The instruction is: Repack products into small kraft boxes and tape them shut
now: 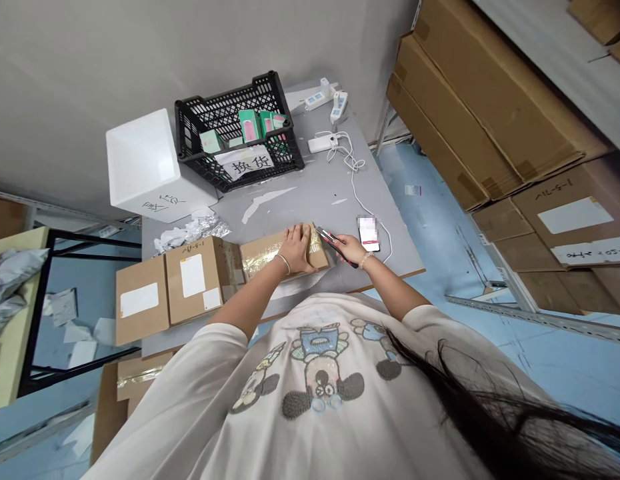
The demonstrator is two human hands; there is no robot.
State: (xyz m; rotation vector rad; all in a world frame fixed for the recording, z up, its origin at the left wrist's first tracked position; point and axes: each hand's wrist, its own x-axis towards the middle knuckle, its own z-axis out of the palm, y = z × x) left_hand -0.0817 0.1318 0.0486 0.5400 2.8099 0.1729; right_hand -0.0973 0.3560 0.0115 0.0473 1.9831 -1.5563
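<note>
A long brown cardboard box (263, 248) with shiny clear tape lies on the grey table (310, 197) in front of me. My left hand (296, 250) rests flat on its top, fingers spread. In my right hand (351, 249) is a black and red utility knife (337, 247). Its tip points at the right end of the box; whether it touches the cardboard I cannot tell. A smartphone (369, 233) with a lit screen lies just beyond my right hand, with a white cable beside it.
A black plastic crate (240, 133) with green and pink boxes stands at the back, beside a white foam box (145, 163). Two labelled cartons (193, 280) sit on the left. Power strips (323, 143) lie at the back right. Large cartons (490, 113) fill the right shelf.
</note>
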